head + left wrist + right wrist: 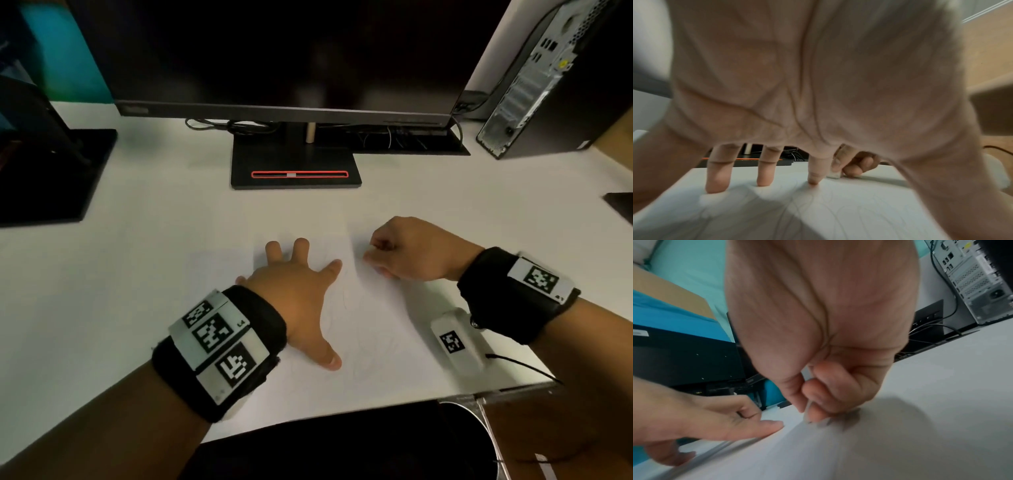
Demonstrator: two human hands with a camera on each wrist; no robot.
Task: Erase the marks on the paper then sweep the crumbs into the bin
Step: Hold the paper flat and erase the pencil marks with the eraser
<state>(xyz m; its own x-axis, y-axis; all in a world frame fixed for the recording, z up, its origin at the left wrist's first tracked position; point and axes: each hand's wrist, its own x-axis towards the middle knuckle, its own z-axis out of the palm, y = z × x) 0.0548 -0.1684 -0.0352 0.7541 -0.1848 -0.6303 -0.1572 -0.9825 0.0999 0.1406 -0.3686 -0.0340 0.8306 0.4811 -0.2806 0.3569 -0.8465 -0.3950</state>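
Note:
A white sheet of paper lies on the white desk, with faint pencil marks near its front. My left hand presses flat on the sheet's left part with its fingers spread and straight. My right hand is curled just right of it and pinches a small white eraser between thumb and fingers, the eraser down on the paper. In the right wrist view the eraser is blurred. A dark bin with a metal rim sits below the desk's front edge. No crumbs are discernible.
A black monitor stand stands behind the paper under a wide dark screen. A computer tower is at the back right with cables beside it. A second black stand sits at the left. The desk edge runs front right.

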